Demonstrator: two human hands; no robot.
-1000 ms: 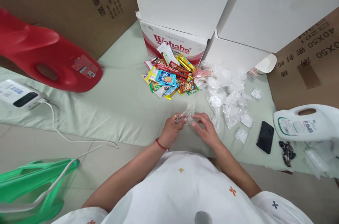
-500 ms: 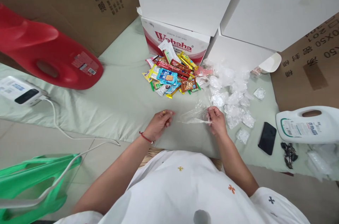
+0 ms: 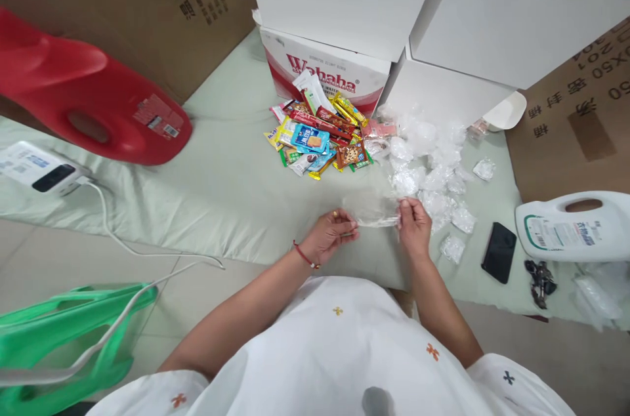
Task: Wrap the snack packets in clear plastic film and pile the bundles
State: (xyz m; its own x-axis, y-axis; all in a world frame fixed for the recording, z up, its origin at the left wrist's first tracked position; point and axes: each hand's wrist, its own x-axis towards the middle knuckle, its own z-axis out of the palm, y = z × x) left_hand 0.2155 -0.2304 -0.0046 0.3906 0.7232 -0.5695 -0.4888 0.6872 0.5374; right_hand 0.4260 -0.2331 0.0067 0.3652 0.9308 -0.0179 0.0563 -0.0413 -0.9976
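Looking at a clear plastic bag (image 3: pixel 378 211) held up over the near part of the green-cloth desk (image 3: pixel 221 183), strung between left hand (image 3: pixel 332 235) and right hand (image 3: pixel 416 229). Clamped at both ends between thumb and fingers, from the look of it, with less certainty about the left grip because of the see-through film. Stretched pretty straight along the lower edge, likely to stop such floppy stuff from folding in on itself. Can't make out the blurry upper part well enough to find an opening. Straight ahead, got a colourful heap of wrapped snacks (image 3: pixel 310 137) piled right in front of the red-and-white carton (image 3: pixel 280 68), maybe to have a backstop and stay within easy reach. Just right of that, got a spread of crumpled clear plastic bundles (image 3: pixel 426 160) running down to beside the right hand, probably kept apart from the snacks to avoid mixing. Farther right, got a black phone (image 3: pixel 499 253) and keys (image 3: pixel 540 283), presumably parked out of the way of both hands.
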